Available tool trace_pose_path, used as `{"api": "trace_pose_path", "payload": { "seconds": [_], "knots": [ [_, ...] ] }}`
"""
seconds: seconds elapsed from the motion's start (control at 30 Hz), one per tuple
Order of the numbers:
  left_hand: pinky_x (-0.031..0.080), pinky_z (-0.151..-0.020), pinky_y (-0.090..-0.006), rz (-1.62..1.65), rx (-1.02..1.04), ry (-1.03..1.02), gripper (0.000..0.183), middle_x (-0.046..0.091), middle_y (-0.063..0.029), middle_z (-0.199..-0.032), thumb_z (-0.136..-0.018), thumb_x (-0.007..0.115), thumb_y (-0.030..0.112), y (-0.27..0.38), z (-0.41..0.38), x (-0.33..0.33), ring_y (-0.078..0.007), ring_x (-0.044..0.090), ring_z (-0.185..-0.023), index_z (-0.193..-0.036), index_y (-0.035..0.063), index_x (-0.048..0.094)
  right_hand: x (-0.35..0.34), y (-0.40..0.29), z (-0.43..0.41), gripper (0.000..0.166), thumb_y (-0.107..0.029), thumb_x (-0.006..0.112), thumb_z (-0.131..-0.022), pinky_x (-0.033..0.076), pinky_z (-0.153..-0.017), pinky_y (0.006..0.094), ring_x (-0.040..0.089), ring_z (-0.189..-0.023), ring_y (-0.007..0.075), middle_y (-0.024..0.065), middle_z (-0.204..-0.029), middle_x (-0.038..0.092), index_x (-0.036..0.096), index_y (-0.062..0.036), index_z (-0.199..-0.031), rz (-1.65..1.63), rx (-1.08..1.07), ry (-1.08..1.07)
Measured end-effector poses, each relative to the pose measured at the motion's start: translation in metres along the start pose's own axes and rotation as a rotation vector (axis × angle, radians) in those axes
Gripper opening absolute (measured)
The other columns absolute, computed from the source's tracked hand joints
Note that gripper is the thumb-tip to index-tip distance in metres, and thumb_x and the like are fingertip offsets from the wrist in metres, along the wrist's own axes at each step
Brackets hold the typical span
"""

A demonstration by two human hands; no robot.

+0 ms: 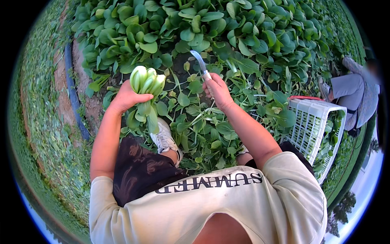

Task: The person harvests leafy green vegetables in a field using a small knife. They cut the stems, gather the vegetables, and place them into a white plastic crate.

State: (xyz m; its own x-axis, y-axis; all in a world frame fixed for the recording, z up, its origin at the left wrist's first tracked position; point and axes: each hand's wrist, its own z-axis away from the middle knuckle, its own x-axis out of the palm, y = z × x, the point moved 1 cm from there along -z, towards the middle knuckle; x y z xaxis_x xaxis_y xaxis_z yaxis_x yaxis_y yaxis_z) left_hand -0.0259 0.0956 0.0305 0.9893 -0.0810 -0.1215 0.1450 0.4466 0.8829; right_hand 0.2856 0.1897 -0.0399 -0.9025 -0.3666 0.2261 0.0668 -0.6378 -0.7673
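Note:
My left hand (126,97) is closed around a bunch of bok choy (147,80), with its pale stem bases up and the green leaves hanging below. In my right hand (218,91) is a knife with a curved blade (199,62) and a light handle; the blade points up and away from me. A gap separates the blade from the bok choy. Below both hands, cut leaves and low greens (210,122) cover the soil. Uncut leafy plants (195,23) stand in a dense bed just beyond the knife.
To my right a white plastic crate (307,125) with a red handle lies tilted, holding greens. A person (350,91) in grey trousers is beyond it. A dark blue hose (73,91) runs along bare soil at the left. My white shoe (164,137) stands among the leaves.

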Motion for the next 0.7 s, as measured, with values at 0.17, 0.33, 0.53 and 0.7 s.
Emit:
{"api": "trace_pose_path", "payload": {
  "seconds": [0.17,0.33,0.53,0.7],
  "knots": [
    [0.053,-0.078,-0.0395,-0.956,0.273,-0.194,0.054,0.068,-0.011,-0.103,-0.059,0.079,0.014,0.067,-0.054,0.055,-0.0328,0.066,-0.089,-0.109,0.007,0.06,-0.033,0.012,-0.014,0.028,-0.022,0.054,-0.097,0.045,-0.062,0.0264,0.053,-0.071,0.0112,0.0036,-0.086,0.06,0.053,-0.0029,-0.117,0.033,-0.02,0.202],
    [0.054,-0.066,-0.0372,-1.603,0.668,-0.191,0.034,0.06,-0.0063,-0.101,-0.067,0.076,0.011,0.072,-0.135,0.124,-0.0241,0.069,-0.082,-0.098,0.0096,0.062,-0.047,-0.001,-0.06,0.026,-0.018,0.058,-0.095,0.046,-0.054,0.0264,0.055,-0.064,0.0113,0.0053,-0.081,0.062,0.055,-0.0006,-0.114,0.054,-0.105,0.372],
    [0.056,-0.069,-0.0363,-1.741,0.565,-0.058,0.027,0.06,-0.0065,-0.112,-0.072,0.073,0.009,0.094,-0.2,0.15,-0.024,0.071,-0.085,-0.098,0.0095,0.068,-0.095,-0.004,-0.104,0.027,-0.019,0.058,-0.095,0.047,-0.05,0.0273,0.057,-0.061,0.0121,0.0061,-0.08,0.063,0.057,0.0004,-0.113,-0.034,-0.093,0.547],
    [0.056,-0.07,-0.0348,-1.754,0.426,-0.019,0.036,0.057,-0.0077,-0.125,-0.067,0.074,0.004,0.094,-0.203,0.12,-0.0238,0.07,-0.085,-0.1,0.0067,0.061,-0.075,0.003,-0.07,0.029,-0.019,0.058,-0.093,0.048,-0.056,0.0288,0.058,-0.062,0.0132,0.0057,-0.078,0.063,0.058,0.0019,-0.112,0.104,-0.151,0.409]
  ]
}}
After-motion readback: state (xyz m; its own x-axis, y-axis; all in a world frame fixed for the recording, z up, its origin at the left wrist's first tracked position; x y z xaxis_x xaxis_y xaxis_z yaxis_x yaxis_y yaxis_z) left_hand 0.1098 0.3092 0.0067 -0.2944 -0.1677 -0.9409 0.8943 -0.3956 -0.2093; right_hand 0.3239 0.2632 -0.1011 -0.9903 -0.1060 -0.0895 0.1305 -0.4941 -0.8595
